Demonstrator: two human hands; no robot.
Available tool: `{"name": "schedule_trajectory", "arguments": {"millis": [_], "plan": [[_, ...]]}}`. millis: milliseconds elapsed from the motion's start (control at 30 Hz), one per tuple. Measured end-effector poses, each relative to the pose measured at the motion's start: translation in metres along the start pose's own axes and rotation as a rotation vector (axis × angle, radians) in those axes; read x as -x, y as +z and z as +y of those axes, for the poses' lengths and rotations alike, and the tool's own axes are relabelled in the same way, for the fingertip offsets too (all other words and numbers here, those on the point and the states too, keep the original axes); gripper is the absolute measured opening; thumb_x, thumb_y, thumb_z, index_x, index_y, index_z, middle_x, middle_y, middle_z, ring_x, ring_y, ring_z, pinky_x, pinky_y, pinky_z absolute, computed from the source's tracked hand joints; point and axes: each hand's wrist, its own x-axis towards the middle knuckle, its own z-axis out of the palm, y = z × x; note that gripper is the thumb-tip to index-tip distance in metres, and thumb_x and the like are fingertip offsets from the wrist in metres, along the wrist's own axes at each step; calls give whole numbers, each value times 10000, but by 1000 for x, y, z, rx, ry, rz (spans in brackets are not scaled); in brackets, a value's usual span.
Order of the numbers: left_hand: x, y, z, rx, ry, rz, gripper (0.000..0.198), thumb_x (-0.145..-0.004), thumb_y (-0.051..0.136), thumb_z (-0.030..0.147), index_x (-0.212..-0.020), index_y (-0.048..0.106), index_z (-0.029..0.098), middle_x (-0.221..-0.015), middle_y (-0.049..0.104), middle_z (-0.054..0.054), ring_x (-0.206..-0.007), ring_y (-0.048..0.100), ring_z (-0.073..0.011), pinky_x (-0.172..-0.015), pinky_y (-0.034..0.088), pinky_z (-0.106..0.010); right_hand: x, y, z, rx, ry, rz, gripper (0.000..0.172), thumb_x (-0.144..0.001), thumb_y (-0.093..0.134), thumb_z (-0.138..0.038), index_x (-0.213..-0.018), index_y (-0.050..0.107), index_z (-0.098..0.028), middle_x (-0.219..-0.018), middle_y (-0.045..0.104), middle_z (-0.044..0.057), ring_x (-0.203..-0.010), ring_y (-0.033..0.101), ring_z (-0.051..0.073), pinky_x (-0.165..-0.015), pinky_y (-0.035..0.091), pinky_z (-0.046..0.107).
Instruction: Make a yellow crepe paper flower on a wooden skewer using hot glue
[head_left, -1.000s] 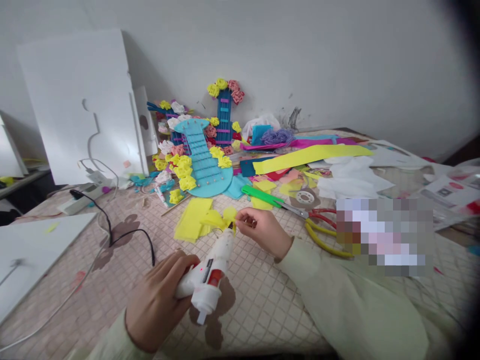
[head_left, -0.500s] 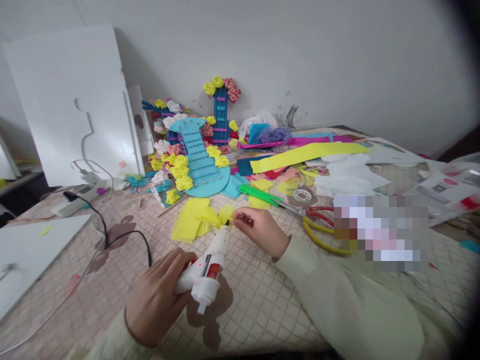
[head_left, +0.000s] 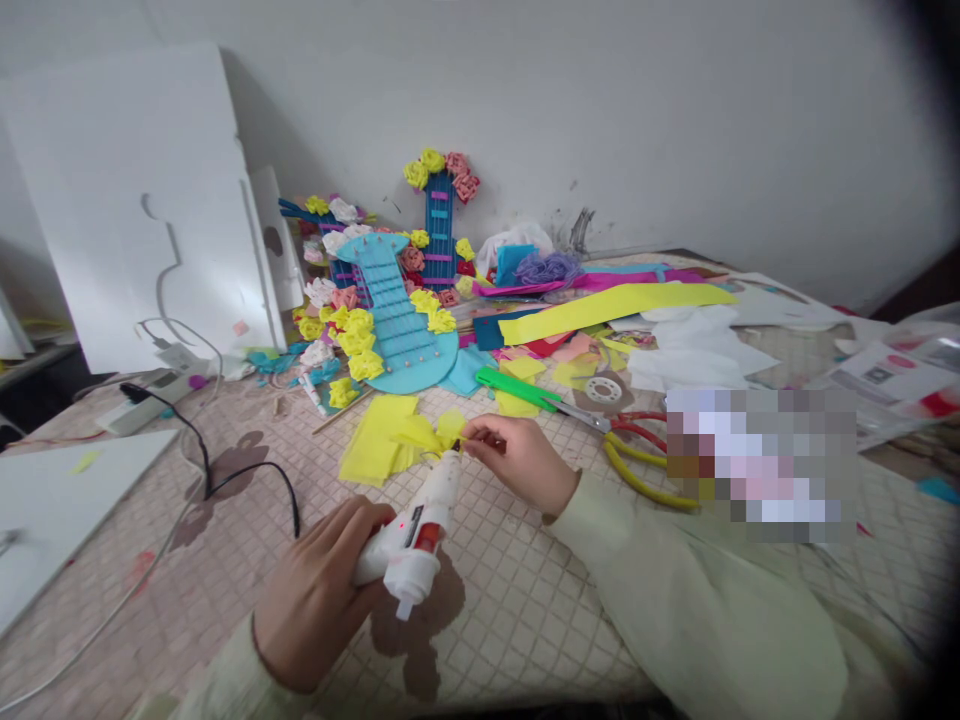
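My left hand (head_left: 315, 590) is wrapped around the handle of a white hot glue gun (head_left: 416, 540), whose small red light is lit and whose glue stick pokes out at the back. The gun's dark nozzle touches or nearly touches a twisted piece of yellow crepe paper (head_left: 450, 425). My right hand (head_left: 517, 455) pinches the edge of that piece, fingertips close to the nozzle. Just left lies a stack of yellow paper squares (head_left: 375, 440). Beyond it leans a light-blue guitar-shaped board (head_left: 412, 345) with strings and yellow paper flowers (head_left: 360, 345).
A green cutter (head_left: 517, 388), scissors (head_left: 577, 412) and red-and-yellow-handled pliers (head_left: 645, 480) lie right of centre. Paper strips and scraps (head_left: 615, 310) cover the back. A black cord (head_left: 255, 468) and power strip (head_left: 146, 395) are at left, beside white boards (head_left: 82, 510).
The view has shifted very slightly. Both hands keep nearly the same pose, with the glue gun's nozzle still at the yellow crepe paper.
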Motion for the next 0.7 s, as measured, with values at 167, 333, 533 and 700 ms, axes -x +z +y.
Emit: {"name": "schedule_trajectory", "arguments": {"millis": [167,333,533,700], "plan": [[0,0,0,1,-29,-3,214,-697,419,170,-895,493,199,-787,565,-33,-692,547,-182,-591,423,-281,0,0,0,13,5,-1,88,-764,537,-229,-767,595,-164,-702,641,21,-632,583,116,-593,452,219],[1,2,-2,9,0,-13,200,-694,441,169,-887,480,205,-777,563,-19,-677,547,-178,-584,423,-280,0,-1,-2,14,8,-2,84,-762,538,-222,-755,594,-159,-690,638,22,-625,583,116,-589,452,217],[2,4,-5,-11,32,-11,228,-678,453,157,-899,476,208,-789,574,-20,-674,554,-181,-583,422,-280,0,-1,-1,19,12,-6,77,-759,540,-204,-776,596,-154,-697,643,26,-631,586,116,-597,454,219],[0,2,1,22,-12,5,196,-691,429,167,-875,483,209,-788,568,-24,-686,548,-182,-591,416,-285,-1,0,0,18,9,0,74,-756,543,-202,-773,598,-156,-703,645,25,-635,588,116,-602,456,218]]}}
